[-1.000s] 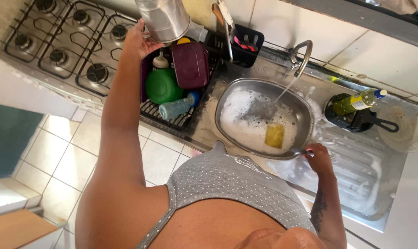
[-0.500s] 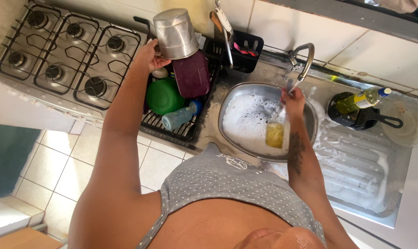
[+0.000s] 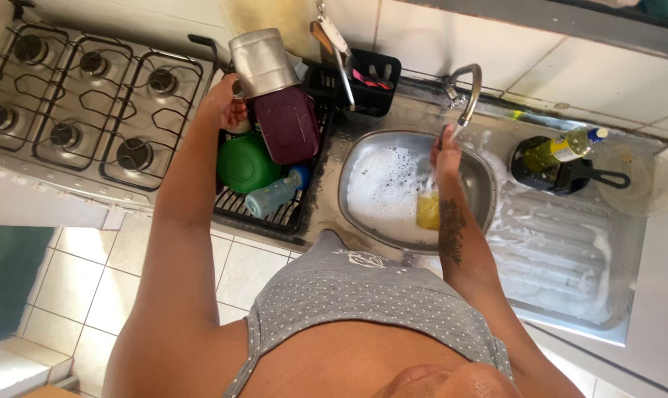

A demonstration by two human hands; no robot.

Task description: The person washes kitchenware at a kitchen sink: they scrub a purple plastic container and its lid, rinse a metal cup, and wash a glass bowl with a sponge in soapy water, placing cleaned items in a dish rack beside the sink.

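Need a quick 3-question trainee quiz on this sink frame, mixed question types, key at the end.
1. True or false: the left hand rests on the metal pot standing upside down at the dish rack.
2. Where is the right hand? A) on the stove B) under the tap, over the sink C) on the black pan
3. Fill in: the yellow ______ lies in the foamy sink.

Key: 1 true; 2 B; 3 sponge.
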